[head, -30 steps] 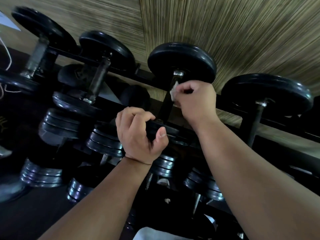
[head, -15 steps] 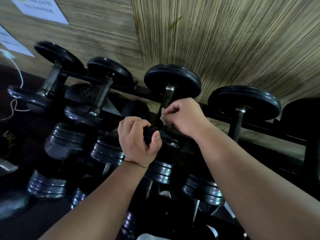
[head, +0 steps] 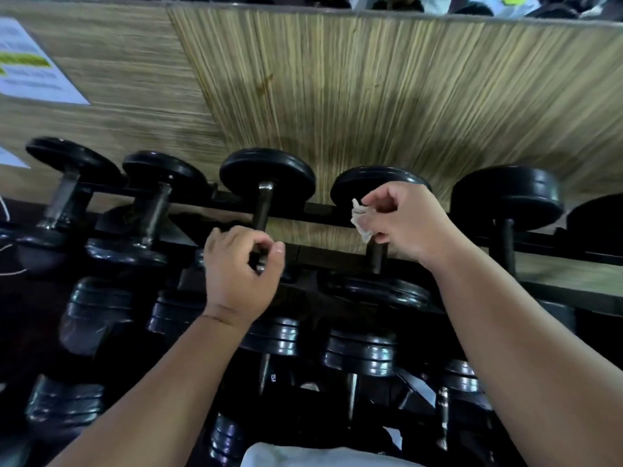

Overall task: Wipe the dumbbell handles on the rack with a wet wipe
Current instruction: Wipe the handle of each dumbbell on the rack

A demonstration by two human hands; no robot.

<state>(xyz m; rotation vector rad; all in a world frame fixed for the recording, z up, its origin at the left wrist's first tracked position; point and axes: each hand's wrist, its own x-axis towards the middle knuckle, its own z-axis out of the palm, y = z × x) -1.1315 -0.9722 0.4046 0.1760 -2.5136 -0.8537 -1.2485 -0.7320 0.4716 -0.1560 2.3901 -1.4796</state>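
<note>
One wet wipe (head: 360, 220), white and crumpled, is pinched between the thumb and curled fingers of the right hand (head: 408, 224). The wipe sits at the upper part of the fourth handle (head: 377, 258), counted from the left on the top row of the rack (head: 323, 210). Whether the wipe wraps the bar or only lies against it cannot be told, as the hand covers that stretch. Below the hand the bar shows dark and bare down to its near weight plate.

Left hand (head: 236, 274): fingers and thumb curled round the lower end of the third handle (head: 262, 212), just beside the fourth. The upper part of that bar is exposed up to its far weight plate (head: 267, 175).

Both forearms reach in from the bottom edge, well apart.

The top-row dumbbells lie with their bars pointing away from the viewer and their black round plates at each end. The far plates stand close to a wood-grain wall (head: 371, 96).

Lower tiers hold more dumbbells (head: 362, 353) with stacked, shiny plates. They are partly hidden by the arms.

A printed notice (head: 30, 69) hangs on the wall at upper left; its text is too blurred to read. White cloth (head: 303, 457) shows at the bottom edge.
</note>
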